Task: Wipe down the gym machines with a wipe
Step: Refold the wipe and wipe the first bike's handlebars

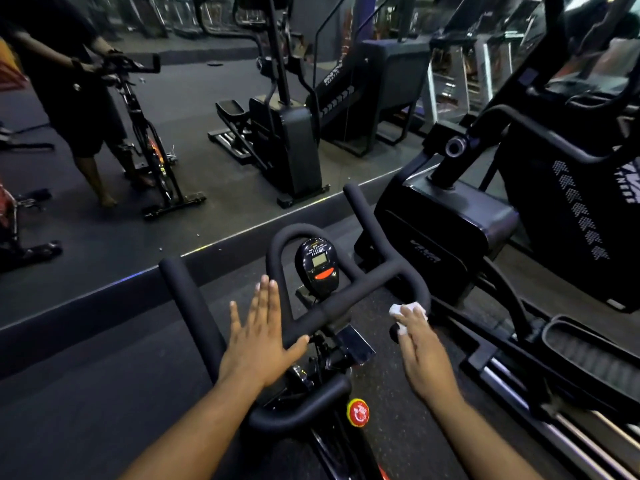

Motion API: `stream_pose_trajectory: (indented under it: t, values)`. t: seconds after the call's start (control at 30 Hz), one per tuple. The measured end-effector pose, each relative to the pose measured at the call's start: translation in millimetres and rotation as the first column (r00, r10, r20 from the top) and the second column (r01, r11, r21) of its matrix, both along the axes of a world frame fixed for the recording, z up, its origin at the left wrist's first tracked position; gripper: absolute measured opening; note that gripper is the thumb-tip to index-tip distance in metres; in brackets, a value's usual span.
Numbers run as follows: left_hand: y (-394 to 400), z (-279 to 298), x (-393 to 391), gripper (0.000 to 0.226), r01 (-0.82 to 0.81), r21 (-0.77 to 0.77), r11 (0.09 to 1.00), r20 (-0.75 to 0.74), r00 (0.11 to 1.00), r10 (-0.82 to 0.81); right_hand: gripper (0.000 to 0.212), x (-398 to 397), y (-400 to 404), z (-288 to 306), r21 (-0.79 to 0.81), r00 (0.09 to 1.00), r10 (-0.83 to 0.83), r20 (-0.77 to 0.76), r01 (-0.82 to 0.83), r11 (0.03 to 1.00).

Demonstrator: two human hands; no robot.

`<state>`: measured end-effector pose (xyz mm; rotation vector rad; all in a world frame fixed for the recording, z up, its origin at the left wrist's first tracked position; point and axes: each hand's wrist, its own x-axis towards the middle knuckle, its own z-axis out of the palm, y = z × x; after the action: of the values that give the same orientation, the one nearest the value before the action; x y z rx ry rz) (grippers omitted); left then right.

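Red knob (358, 412) nearest, low on bike. L hand (258, 336) flat, fingers spread wide, thumb touching black handlebar (349, 299). R hand (420, 355) fingers press white wipe (401, 311) on bar's right bend. Console (317, 266) beyond; mirror (207, 116) behind.

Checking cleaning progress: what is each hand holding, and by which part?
The right hand pinches a crumpled white wipe under its fingertips, against the handlebar. The left hand is open, holding nothing.
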<state>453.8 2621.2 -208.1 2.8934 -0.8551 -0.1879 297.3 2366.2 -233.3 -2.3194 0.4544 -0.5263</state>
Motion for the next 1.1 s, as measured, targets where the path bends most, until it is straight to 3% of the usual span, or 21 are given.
stream_pose_trajectory:
  t: [0.07,0.17,0.27,0.57,0.73,0.8,0.9,1.0,1.1]
  values:
    - [-2.8,2.8,1.6,0.112,0.001,0.010,1.000,-0.008,1.000,-0.001,0.059,-1.2,-5.9,-12.9,-0.061,0.999,0.033,-0.038,-0.036,0.998]
    - [-3.5,3.4,2.8,0.114,0.003,0.001,1.000,-0.015,1.000,-0.003,0.101,21.5,-51.9,-21.2,-0.188,0.976,-0.004,-0.219,-0.039,0.981]
    - [-2.9,1.1,2.1,0.114,-0.003,0.006,1.000,0.003,1.000,0.003,0.124,40.2,-77.0,-4.3,-0.073,0.948,0.052,-0.315,-0.078,0.994]
    - [-1.0,-9.1,7.0,0.115,0.027,-0.075,0.997,0.079,0.997,-0.021,0.095,-10.3,-27.6,-19.8,-0.235,0.992,0.078,-0.102,-0.100,0.967]
    - [-4.9,-4.6,16.3,0.122,0.065,-0.117,0.991,0.155,0.987,-0.047,0.035,-2.0,-48.0,13.4,-0.315,0.949,0.314,-0.034,-0.308,0.898]
    - [-15.3,2.3,24.5,0.120,0.064,-0.144,0.987,0.169,0.985,-0.040,0.025,13.3,-65.3,37.0,-0.241,0.969,0.241,0.061,-0.220,0.945]
    - [-32.2,7.1,31.8,0.115,0.008,-0.167,0.986,0.144,0.989,0.016,0.022,57.1,-94.8,64.7,-0.124,0.986,-0.033,0.164,0.054,0.991]
    - [-34.8,-1.4,32.1,0.108,-0.015,-0.202,0.979,0.202,0.978,0.057,0.033,108.1,-112.6,61.4,-0.073,0.977,-0.211,0.023,0.212,0.975]
    - [-37.2,-6.5,34.5,0.102,-0.020,-0.214,0.977,0.245,0.967,0.074,0.041,139.2,-98.9,38.4,-0.127,0.948,-0.185,-0.260,0.156,0.979]
